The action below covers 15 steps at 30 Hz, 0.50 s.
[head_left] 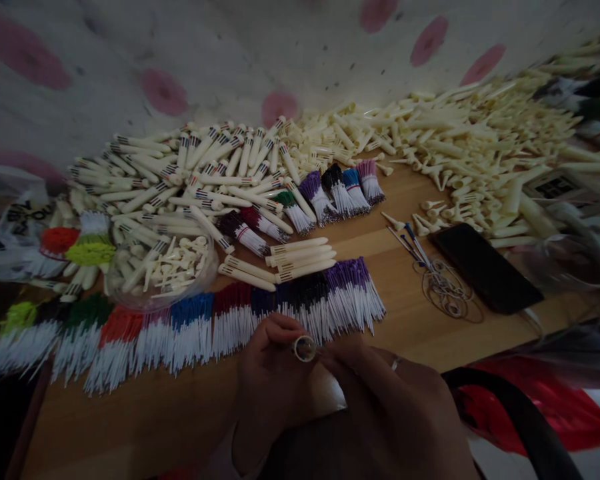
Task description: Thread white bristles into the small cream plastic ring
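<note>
My left hand [270, 367] is closed around a cream pen barrel, its round open end [305, 349] facing up toward me. Close against that rim is my right hand [395, 393], its thumb and fingers pinched together; what they grip, if anything, is too dark to make out. A ring shows on one right finger. Just beyond the hands lies a row of pen refills sorted by colour, with purple refills [353, 293] and black refills [310, 300] nearest. Several cream pen barrels [300, 260] lie side by side behind them.
Behind are piled assembled pens [220, 157] and loose cream parts [430, 127]. A clear tub [213, 273] of small cream pieces stands left. Banded refill bundles [320, 197] lie mid-table. At right are a phone [487, 270], tangled earphones [447, 290] and a dark curved armrest [515, 407].
</note>
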Tool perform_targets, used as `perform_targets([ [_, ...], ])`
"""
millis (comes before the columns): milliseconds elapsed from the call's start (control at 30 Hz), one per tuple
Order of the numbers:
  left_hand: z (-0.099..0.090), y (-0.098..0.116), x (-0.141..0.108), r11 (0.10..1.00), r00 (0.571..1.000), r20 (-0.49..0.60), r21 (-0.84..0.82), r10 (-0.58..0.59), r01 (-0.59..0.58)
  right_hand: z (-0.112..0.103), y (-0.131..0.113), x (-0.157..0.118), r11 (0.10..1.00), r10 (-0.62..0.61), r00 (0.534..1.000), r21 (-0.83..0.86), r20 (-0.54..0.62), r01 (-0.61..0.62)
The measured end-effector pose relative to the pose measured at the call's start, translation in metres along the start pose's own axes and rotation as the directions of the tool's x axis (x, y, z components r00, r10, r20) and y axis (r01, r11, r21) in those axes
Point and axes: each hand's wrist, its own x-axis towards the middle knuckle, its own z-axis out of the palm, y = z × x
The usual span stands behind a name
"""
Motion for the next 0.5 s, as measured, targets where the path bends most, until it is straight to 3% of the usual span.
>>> perform_targets([
  [233,-0.001,-0.009,-0.009,0.992,0.991,-0.045,0.034,0.123,-0.122,-0.009,-0.006,-0.003,0.999,-0.028,0.995,-0.022,0.100,0.030],
  [367,0.002,-0.006,-0.010,0.963,0.963,-0.084,0.106,0.257,-0.248,-0.002,-0.007,-0.007,0.998,-0.038,0.998,-0.041,0.042,0.040],
  [500,0.001,0.001,-0.012,0.955,0.964,-0.049,0.158,0.263,-0.252,0.005,-0.007,-0.010,0.999,-0.029,0.999,-0.034,0.027,0.030],
])
